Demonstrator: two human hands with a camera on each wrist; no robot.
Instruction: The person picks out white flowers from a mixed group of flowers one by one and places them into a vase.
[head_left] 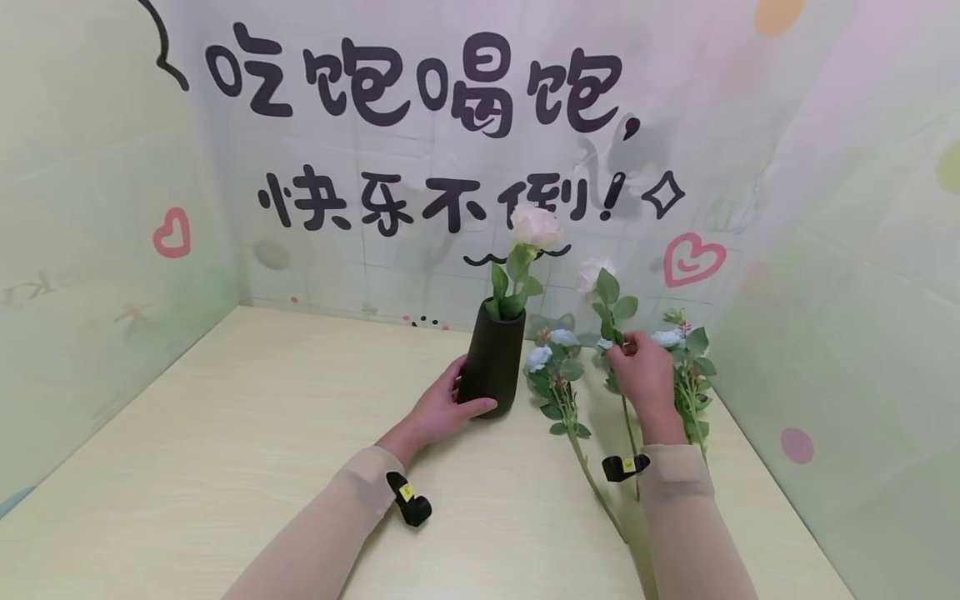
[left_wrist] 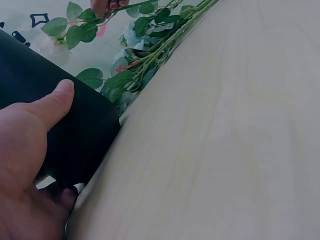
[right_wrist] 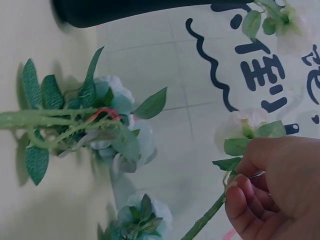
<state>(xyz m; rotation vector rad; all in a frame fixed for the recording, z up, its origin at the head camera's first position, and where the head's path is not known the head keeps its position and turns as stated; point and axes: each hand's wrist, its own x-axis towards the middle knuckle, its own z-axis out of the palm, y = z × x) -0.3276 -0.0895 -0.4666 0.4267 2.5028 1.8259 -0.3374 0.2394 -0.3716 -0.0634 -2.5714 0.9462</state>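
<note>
A tall black vase [head_left: 491,358] stands on the table with a pale pink rose [head_left: 536,227] in its mouth. Around the vase's lower part my left hand [head_left: 447,402] is curled, thumb across its front, as the left wrist view also shows. My right hand [head_left: 645,371] pinches the stem of a second pale rose [right_wrist: 245,127] just below its leaves. That rose is held up, its bloom toward the back wall and its stem [head_left: 628,421] hanging down below the fingers. Blue flower sprays lie on either side of the right hand.
One blue flower spray [head_left: 558,375] lies right of the vase, its stem pointing toward the front. Another blue spray [head_left: 693,367] lies farther right, partly behind the right hand. A printed back wall [head_left: 420,275] and side walls enclose the pale wooden table [head_left: 225,450].
</note>
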